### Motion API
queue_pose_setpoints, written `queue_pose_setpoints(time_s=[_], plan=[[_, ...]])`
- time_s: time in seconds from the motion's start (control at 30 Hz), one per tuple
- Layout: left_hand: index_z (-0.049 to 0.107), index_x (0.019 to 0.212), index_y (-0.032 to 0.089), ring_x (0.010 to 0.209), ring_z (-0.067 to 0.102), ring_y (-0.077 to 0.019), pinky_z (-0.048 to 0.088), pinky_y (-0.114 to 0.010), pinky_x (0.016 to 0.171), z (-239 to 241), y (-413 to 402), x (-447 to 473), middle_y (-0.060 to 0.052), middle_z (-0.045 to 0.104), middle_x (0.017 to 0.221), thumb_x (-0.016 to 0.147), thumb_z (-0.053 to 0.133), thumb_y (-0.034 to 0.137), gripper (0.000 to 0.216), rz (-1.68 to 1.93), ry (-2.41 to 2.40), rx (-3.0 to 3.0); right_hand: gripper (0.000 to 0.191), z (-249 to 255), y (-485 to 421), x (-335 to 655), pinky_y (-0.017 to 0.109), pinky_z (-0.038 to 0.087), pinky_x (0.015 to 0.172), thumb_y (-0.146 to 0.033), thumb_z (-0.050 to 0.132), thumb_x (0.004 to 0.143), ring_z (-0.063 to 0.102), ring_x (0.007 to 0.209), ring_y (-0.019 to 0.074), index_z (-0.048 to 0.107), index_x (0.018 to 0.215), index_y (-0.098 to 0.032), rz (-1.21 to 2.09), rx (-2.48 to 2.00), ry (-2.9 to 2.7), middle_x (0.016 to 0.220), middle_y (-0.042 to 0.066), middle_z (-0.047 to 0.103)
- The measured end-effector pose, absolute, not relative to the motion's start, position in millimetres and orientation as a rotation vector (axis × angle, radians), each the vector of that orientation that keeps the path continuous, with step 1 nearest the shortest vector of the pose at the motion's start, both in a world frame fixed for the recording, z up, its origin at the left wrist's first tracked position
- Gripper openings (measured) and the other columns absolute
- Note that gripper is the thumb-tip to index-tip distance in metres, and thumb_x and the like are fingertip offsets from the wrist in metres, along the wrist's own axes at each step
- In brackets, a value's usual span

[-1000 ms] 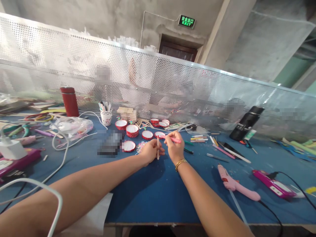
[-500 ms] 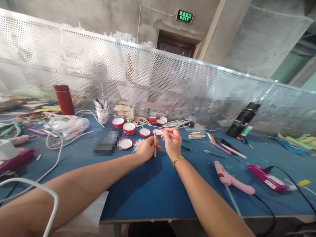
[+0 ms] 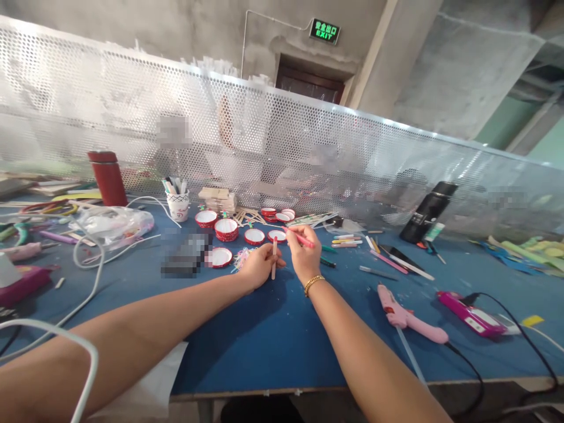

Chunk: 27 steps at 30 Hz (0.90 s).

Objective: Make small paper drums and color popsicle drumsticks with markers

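Between the fingers of my left hand (image 3: 259, 265) a flat wooden craft stick (image 3: 274, 265) stands nearly upright. My right hand (image 3: 305, 252), with a gold bracelet at the wrist, grips a red marker pen (image 3: 305, 240); its tip end points left, near the top of the stick. Whether the pen touches the stick I cannot tell. Just beyond my hands are a red-rimmed white dish (image 3: 277, 235) and another such dish (image 3: 254, 236). A stack of these dishes (image 3: 226, 229) sits further left. Thin coloured strips (image 3: 243, 256) lie beside my left hand.
A phone-like dark object (image 3: 187, 254) lies left, near a white cable. A paper cup of pens (image 3: 178, 204) and a red flask (image 3: 107, 178) stand behind. On the right are a pink glue gun (image 3: 409, 317), a magenta power strip (image 3: 471, 314), loose pens and a black flask (image 3: 428, 212). A perforated metal screen (image 3: 282, 141) runs along the back.
The whole view has shifted slightly, so everything appears a little further left. Both hands keep their hold on the stick and the pen, with almost no change in pose.
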<state>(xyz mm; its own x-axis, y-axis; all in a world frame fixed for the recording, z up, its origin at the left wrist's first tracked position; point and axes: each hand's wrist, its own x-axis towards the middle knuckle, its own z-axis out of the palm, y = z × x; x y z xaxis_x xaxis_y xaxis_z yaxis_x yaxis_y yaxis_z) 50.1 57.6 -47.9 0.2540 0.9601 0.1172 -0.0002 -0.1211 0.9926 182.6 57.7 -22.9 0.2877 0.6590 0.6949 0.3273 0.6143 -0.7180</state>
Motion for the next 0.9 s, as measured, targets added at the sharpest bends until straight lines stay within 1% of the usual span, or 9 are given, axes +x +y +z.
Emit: queue_pose_setpoints(time_s=[0.17,0.37,0.5,0.6,0.77,0.9], plan=[[0.058,0.083,0.021,0.068,0.071,-0.0164,0.054,-0.026,0.064,-48.8,56.8,50.1,-0.002,0.074,0.073,0.091,0.057,0.01,0.013,1.099,0.921,1.39,0.015,-24.5,60.5,182.2,0.029,0.048,0.066,-0.034,0.066,0.08,0.061,0.066,0.0169,0.062,0.078,-0.02,0.305,-0.949,-1.267,0.071,0.0,0.066],[0.057,0.084,0.019,0.06,0.069,-0.0133,0.054,-0.023,0.061,-44.2,54.0,49.8,-0.001,0.07,0.068,0.092,0.056,0.008,0.014,1.082,0.892,1.35,0.012,-25.4,61.4,185.3,0.027,0.046,0.062,-0.031,0.063,0.077,0.058,0.062,0.0162,0.057,0.073,-0.021,0.288,-0.979,-1.228,0.066,-0.001,0.063],[0.055,0.085,0.018,0.057,0.069,-0.0129,0.054,-0.023,0.058,-43.8,53.1,51.0,0.0,0.069,0.067,0.094,0.05,0.005,0.017,1.055,0.92,1.336,0.013,-24.0,58.9,185.9,0.027,0.046,0.061,-0.031,0.061,0.076,0.057,0.061,0.016,0.056,0.068,-0.022,0.282,-0.984,-1.235,0.062,-0.002,0.061],[0.055,0.085,0.018,0.057,0.07,-0.0127,0.053,-0.021,0.057,-44.7,53.0,51.8,0.0,0.069,0.067,0.094,0.051,0.006,0.015,1.039,0.922,1.337,0.015,-22.9,56.5,185.7,0.028,0.045,0.06,-0.031,0.06,0.074,0.056,0.058,0.0157,0.052,0.064,-0.023,0.303,-0.964,-1.245,0.059,-0.002,0.059],[0.055,0.086,0.018,0.06,0.072,-0.0129,0.051,-0.019,0.054,-44.0,52.7,50.0,-0.001,0.07,0.07,0.092,0.061,0.012,0.011,1.031,0.895,1.253,0.016,-22.6,54.8,186.2,0.027,0.044,0.059,-0.029,0.055,0.072,0.052,0.055,0.015,0.048,0.06,-0.024,0.298,-0.963,-1.283,0.055,-0.003,0.056],[0.055,0.086,0.018,0.062,0.073,-0.0134,0.052,-0.019,0.055,-42.6,53.2,49.0,-0.002,0.072,0.073,0.093,0.06,0.012,0.01,1.023,0.926,1.227,0.015,-24.9,55.9,186.0,0.027,0.043,0.059,-0.028,0.055,0.073,0.052,0.056,0.015,0.048,0.06,-0.024,0.313,-0.966,-1.324,0.056,-0.003,0.056]])
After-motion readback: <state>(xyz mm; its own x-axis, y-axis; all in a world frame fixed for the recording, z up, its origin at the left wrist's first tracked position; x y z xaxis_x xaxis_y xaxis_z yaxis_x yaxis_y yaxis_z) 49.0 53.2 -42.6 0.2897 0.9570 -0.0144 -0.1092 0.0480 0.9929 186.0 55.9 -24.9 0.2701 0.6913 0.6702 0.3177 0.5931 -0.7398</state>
